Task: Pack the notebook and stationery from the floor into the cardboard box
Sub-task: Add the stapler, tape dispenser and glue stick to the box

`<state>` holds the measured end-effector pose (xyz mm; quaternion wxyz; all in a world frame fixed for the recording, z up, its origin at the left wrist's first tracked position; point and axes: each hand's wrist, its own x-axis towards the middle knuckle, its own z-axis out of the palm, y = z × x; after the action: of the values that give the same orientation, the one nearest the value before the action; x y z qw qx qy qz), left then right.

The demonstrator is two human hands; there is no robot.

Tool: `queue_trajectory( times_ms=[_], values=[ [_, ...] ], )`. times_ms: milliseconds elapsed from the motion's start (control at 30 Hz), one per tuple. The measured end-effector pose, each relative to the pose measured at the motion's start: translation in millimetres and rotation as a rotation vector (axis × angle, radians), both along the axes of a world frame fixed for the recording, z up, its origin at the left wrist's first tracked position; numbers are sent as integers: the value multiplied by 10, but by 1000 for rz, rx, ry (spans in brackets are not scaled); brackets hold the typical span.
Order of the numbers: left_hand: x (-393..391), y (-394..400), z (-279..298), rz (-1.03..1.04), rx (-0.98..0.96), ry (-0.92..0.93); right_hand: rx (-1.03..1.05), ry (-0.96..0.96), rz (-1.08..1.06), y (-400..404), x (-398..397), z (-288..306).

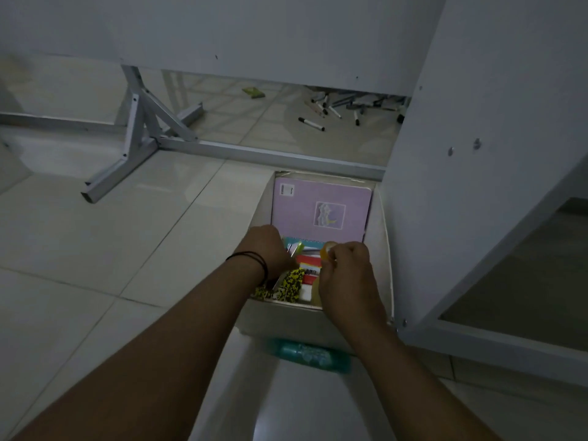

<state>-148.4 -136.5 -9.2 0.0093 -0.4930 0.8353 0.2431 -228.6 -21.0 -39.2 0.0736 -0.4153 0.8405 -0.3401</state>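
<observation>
cardboard box (385, 249) holds the notebook (321, 208); right hand (346, 275) pinches a tape roll (327, 251), left hand (265, 249) curls among stationery, grip unclear; next, markers (331, 109) at 12 o'clock.

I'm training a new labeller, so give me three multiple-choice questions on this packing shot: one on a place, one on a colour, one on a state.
1. Where do the markers lie?
A. in the box
B. on the floor under the desk
C. in a hand

2. What colour is the notebook cover?
A. lilac
B. red
C. black

3. What is the right hand doing?
A. lying flat on the floor
B. holding a small yellow tape roll over the box
C. gripping a marker

Key: B, scattered on tiles beyond the rail; A, pale purple; B, fingers closed on it.
</observation>
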Motion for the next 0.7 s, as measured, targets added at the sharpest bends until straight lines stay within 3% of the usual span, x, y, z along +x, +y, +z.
queue_trajectory(
  times_ms=[100,267,533,700],
  values=[
    [-77,-51,-153,-74,29,-236,-3,-69,-57,-43,-30,-21],
    [-69,-46,-316,-136,25,-389,40,-121,-67,-64,-88,-28],
    [-64,35,-289,-117,-14,-343,72,-139,-82,-85,-171,-76],
    [45,210,-230,-159,-84,-279,221,-163,-10,-50,-268,-14]
  ],
)
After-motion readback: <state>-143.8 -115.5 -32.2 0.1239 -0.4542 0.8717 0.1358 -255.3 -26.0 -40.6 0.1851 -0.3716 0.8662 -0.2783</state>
